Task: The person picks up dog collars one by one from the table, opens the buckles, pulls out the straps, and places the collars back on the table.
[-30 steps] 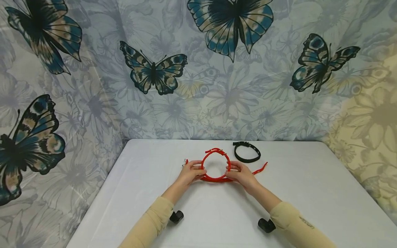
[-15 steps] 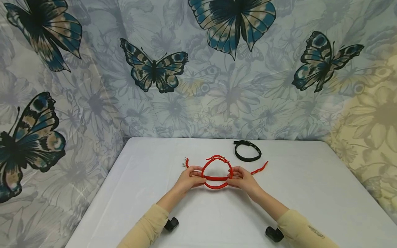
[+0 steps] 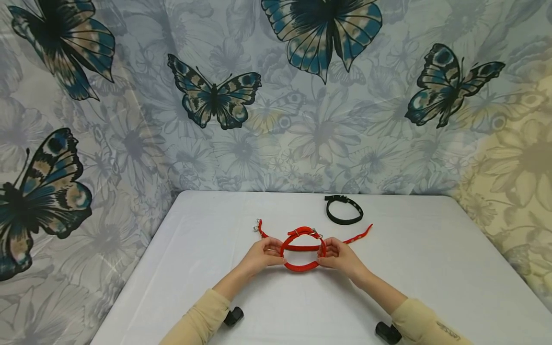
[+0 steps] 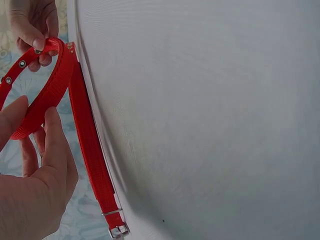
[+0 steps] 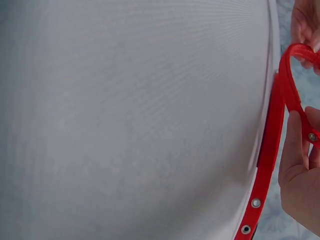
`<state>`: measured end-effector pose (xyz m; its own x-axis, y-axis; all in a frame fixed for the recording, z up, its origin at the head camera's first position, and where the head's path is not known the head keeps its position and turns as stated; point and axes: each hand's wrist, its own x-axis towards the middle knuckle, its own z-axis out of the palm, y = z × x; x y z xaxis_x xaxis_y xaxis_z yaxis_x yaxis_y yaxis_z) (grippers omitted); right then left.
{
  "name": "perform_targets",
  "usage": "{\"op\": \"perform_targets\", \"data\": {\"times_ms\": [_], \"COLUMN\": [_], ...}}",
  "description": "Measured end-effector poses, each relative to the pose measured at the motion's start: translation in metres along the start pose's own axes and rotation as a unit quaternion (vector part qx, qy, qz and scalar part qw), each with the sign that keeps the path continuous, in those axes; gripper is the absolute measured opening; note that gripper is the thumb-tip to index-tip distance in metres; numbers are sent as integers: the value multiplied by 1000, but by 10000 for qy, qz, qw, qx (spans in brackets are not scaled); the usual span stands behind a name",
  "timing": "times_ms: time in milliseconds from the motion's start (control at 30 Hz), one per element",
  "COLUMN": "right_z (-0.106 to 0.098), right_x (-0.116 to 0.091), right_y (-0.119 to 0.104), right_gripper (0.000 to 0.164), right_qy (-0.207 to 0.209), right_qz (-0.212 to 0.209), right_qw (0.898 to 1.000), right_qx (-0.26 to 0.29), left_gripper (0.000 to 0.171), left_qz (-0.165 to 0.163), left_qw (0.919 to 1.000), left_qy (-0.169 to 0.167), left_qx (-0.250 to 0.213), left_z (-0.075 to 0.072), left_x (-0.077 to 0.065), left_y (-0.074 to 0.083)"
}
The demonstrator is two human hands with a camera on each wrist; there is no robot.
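Observation:
A red collar [image 3: 300, 268] with a buckle and metal eyelets is fastened into a loop and held up between both hands. My left hand [image 3: 260, 258] pinches its left side between thumb and fingers, as the left wrist view also shows around the looped collar [image 4: 47, 95]. On the opposite side, my right hand [image 3: 343, 259] grips the band by its eyelets. Behind the loop, a second red collar [image 3: 302, 248] lies unfastened across the white table, partly covered by the hands. Its buckle [image 4: 119, 231] end points left and its eyelet end [image 5: 256, 203] right.
Farther back on the right, a black collar [image 3: 343, 221] lies closed in a ring on the white table [image 3: 207, 225]. A butterfly-print cloth [image 3: 276, 158] hangs behind the table. Dark wrist devices [image 3: 234, 316] sit at both forearms.
Both hands have drawn the looped red collar toward the person, tipping its buckle side lower. The second red collar, partly hidden before, shows more behind it. The black collar stays put.

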<state>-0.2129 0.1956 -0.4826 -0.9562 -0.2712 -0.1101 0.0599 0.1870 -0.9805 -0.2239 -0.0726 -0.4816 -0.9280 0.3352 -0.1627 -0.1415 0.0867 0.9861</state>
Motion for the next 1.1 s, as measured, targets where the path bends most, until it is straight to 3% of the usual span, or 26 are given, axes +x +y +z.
{"op": "perform_targets", "data": {"times_ms": [600, 1100], "right_z": [3, 5], "right_x": [-3, -7], "right_y": [3, 5], "right_gripper": [30, 24], "right_qy": [2, -39], "right_qz": [59, -31], "right_qw": [9994, 9943], "right_qx": [-352, -1063], "left_gripper": [36, 34], "left_qz": [8, 133], "left_qw": [9997, 9965], "left_qy": [-109, -93], "left_qx": [215, 821], "left_z": [0, 0], "left_x": [-4, -6], "left_y": [-4, -3]}}
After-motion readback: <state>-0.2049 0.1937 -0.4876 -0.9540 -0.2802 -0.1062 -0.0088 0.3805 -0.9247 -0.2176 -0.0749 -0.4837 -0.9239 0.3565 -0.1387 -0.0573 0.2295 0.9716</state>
